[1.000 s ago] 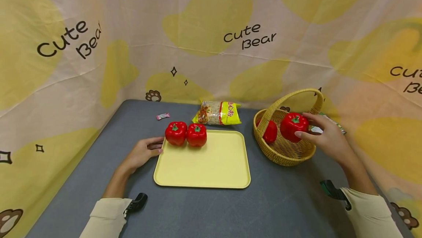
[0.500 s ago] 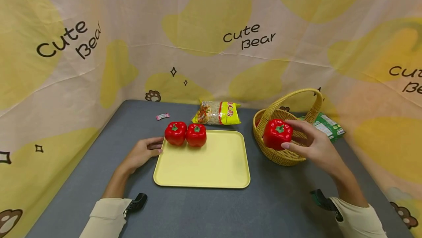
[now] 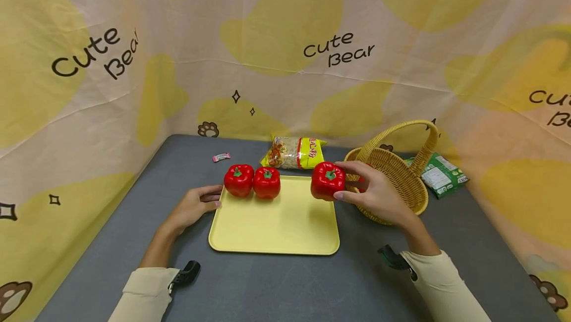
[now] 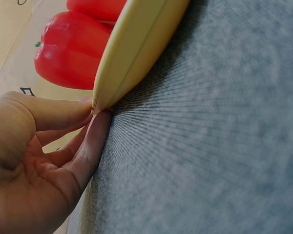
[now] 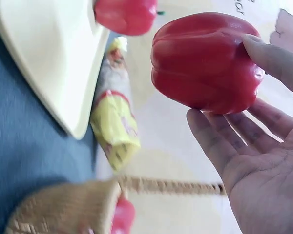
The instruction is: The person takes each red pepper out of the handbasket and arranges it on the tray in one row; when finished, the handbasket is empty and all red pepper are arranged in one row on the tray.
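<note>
My right hand (image 3: 379,193) holds a red bell pepper (image 3: 327,181) between thumb and fingers, above the right back corner of the yellow tray (image 3: 276,228). In the right wrist view the held bell pepper (image 5: 205,63) is off the table. Two more red bell peppers, a left one (image 3: 238,180) and a right one (image 3: 266,183), sit side by side at the tray's back left. My left hand (image 3: 193,209) is at the tray's left edge; in the left wrist view its thumb and fingertips pinch the tray rim (image 4: 110,92).
A yellow wicker basket (image 3: 412,195) with an arched handle stands right of the tray, partly behind my right hand; a red pepper (image 5: 123,217) shows inside. Behind the tray lies a yellow food packet (image 3: 294,153). A green packet (image 3: 443,176) and a small pink candy (image 3: 221,157) lie farther out.
My right hand has lifted the bell pepper out of the basket and carried it left to the tray's back right corner. The left hand has stayed at the tray edge.
</note>
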`<state>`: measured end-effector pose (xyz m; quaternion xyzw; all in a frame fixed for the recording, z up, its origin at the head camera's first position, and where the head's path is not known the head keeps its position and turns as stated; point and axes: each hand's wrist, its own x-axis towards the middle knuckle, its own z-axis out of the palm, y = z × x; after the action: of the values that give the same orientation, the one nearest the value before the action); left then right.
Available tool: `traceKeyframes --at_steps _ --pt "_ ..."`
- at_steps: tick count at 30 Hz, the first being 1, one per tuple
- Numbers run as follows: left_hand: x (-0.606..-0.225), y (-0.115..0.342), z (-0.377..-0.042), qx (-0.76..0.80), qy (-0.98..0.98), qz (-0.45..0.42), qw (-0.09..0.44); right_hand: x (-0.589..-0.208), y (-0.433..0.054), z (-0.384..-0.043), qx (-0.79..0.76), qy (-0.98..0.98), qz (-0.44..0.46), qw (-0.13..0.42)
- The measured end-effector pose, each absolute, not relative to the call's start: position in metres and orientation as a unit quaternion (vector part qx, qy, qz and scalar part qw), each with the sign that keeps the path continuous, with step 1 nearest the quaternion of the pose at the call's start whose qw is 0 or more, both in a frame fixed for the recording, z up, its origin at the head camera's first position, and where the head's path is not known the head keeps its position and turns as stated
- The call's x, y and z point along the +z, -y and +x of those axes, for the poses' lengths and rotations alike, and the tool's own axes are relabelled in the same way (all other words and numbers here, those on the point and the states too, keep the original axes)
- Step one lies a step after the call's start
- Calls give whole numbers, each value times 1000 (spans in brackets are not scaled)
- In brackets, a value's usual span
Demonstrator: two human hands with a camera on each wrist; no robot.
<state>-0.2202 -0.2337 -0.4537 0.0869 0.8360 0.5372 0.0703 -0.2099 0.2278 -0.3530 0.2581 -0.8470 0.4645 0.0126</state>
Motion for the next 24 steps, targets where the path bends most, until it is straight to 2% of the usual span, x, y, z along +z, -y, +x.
traceKeyframes --at_steps 11,24 --pt "-456 235 -223 538 -836 85 70 -370 -188 -238 493 831 255 -41" --pt "-456 235 -223 535 -837 88 67 -394 -174 -265 509 825 228 -88"
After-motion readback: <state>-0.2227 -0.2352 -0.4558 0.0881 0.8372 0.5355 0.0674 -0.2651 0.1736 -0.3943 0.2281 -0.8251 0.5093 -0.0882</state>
